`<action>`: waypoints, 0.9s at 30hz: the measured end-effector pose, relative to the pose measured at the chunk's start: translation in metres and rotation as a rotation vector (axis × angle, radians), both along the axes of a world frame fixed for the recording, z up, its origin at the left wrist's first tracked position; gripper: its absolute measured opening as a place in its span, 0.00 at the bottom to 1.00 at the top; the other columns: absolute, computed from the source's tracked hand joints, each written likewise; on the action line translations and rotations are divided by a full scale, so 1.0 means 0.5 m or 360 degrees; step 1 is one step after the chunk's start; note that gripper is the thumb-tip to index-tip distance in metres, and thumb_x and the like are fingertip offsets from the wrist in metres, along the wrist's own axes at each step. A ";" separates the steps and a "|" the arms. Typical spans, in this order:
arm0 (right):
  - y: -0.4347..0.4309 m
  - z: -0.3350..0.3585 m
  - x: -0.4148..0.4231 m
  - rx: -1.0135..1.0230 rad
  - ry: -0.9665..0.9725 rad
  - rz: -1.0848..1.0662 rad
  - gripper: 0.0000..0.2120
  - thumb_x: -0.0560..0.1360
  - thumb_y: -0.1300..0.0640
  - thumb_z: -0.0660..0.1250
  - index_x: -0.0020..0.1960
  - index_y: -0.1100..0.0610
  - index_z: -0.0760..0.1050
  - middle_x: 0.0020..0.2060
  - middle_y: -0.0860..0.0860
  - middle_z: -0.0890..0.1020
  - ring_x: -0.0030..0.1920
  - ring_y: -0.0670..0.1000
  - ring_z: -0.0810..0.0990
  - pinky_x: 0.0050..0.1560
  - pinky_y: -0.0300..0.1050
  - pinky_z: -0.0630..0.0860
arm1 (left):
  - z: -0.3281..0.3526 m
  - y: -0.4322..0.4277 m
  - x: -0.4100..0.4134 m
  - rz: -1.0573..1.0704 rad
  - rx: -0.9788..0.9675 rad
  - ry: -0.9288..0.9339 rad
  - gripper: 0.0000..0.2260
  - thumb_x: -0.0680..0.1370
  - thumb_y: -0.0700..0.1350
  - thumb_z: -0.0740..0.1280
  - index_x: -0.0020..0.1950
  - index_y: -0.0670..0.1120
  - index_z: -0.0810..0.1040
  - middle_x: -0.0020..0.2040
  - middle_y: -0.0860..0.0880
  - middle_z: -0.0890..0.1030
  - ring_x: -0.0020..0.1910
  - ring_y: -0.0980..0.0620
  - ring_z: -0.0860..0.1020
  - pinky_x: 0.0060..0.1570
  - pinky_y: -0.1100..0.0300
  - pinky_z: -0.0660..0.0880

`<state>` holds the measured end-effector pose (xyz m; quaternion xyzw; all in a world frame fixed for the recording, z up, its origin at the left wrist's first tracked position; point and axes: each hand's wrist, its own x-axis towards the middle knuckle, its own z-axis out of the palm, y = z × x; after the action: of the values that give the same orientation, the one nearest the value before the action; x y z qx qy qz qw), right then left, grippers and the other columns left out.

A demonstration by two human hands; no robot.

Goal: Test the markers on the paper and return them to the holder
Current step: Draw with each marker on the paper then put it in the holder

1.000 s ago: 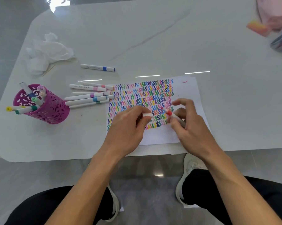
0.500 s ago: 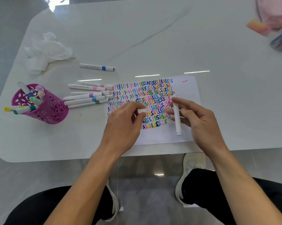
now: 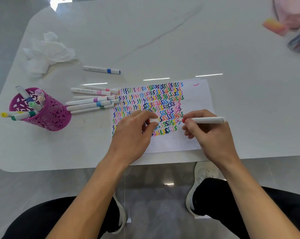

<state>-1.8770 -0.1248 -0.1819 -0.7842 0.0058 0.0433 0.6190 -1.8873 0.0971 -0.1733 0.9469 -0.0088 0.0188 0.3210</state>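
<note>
My right hand (image 3: 209, 137) is curled round an uncapped red marker (image 3: 204, 120). Its tip points left, low over the right edge of the squiggle rows on the paper (image 3: 199, 95) at the centre of the frame. I cannot tell whether the tip touches the sheet.

My left hand (image 3: 132, 135) pinches the cap (image 3: 153, 120) between thumb and forefinger and rests on the paper. I judge that this pins the sheet down and keeps the cap close for closing the marker. The two hands are apart, with a strip of squiggles between them.

A bunch of capped markers (image 3: 92, 102) lies on the surface just left of the paper, probably waiting within reach. The purple holder (image 3: 49, 116), at the left of the frame, already has several markers in it.
</note>
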 end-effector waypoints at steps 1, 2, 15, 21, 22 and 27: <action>0.000 -0.004 -0.001 -0.0007 0.0013 -0.0023 0.03 0.79 0.57 0.73 0.50 0.49 0.84 0.38 0.49 0.88 0.38 0.52 0.87 0.37 0.40 0.82 | -0.001 0.000 0.000 -0.0016 0.0007 0.0004 0.07 0.79 0.52 0.71 0.57 0.56 0.83 0.46 0.62 0.77 0.42 0.67 0.76 0.44 0.77 0.68; 0.001 -0.008 -0.003 -0.0011 0.0031 -0.0040 0.02 0.79 0.57 0.73 0.49 0.50 0.84 0.37 0.49 0.88 0.36 0.52 0.87 0.36 0.40 0.81 | -0.003 -0.001 0.000 -0.0031 0.0014 0.0006 0.08 0.79 0.53 0.71 0.57 0.56 0.84 0.46 0.62 0.78 0.42 0.66 0.76 0.45 0.75 0.70; 0.009 -0.047 -0.008 0.0043 0.0042 -0.0175 0.11 0.73 0.43 0.72 0.47 0.51 0.82 0.35 0.51 0.86 0.32 0.51 0.85 0.32 0.39 0.79 | -0.011 0.002 0.001 -0.0018 0.0134 0.0144 0.10 0.78 0.56 0.71 0.58 0.55 0.84 0.51 0.58 0.80 0.47 0.57 0.77 0.52 0.58 0.78; 0.010 -0.053 -0.007 -0.0040 0.0062 -0.0151 0.01 0.79 0.54 0.74 0.48 0.49 0.83 0.36 0.50 0.87 0.33 0.50 0.86 0.34 0.39 0.80 | -0.009 0.003 0.000 -0.0012 0.0126 0.0165 0.10 0.79 0.54 0.70 0.58 0.55 0.84 0.52 0.57 0.80 0.48 0.58 0.77 0.51 0.62 0.75; 0.010 -0.053 -0.008 -0.0061 0.0060 -0.0145 0.02 0.79 0.55 0.74 0.48 0.49 0.83 0.36 0.49 0.87 0.33 0.50 0.86 0.34 0.39 0.80 | -0.010 0.003 0.000 -0.0009 0.0119 0.0160 0.10 0.79 0.53 0.70 0.58 0.54 0.85 0.52 0.57 0.80 0.48 0.58 0.76 0.51 0.64 0.73; 0.012 -0.050 -0.009 -0.0142 0.0064 -0.0152 0.02 0.79 0.54 0.75 0.48 0.49 0.83 0.36 0.47 0.87 0.34 0.50 0.86 0.34 0.43 0.82 | -0.009 0.001 0.000 0.0010 0.0111 0.0171 0.09 0.80 0.53 0.70 0.58 0.54 0.84 0.51 0.57 0.79 0.48 0.58 0.75 0.50 0.65 0.69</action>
<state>-1.8817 -0.1189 -0.2069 -0.8088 0.0578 0.0292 0.5845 -1.8874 0.0978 -0.1780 0.9572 0.0109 -0.0315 0.2876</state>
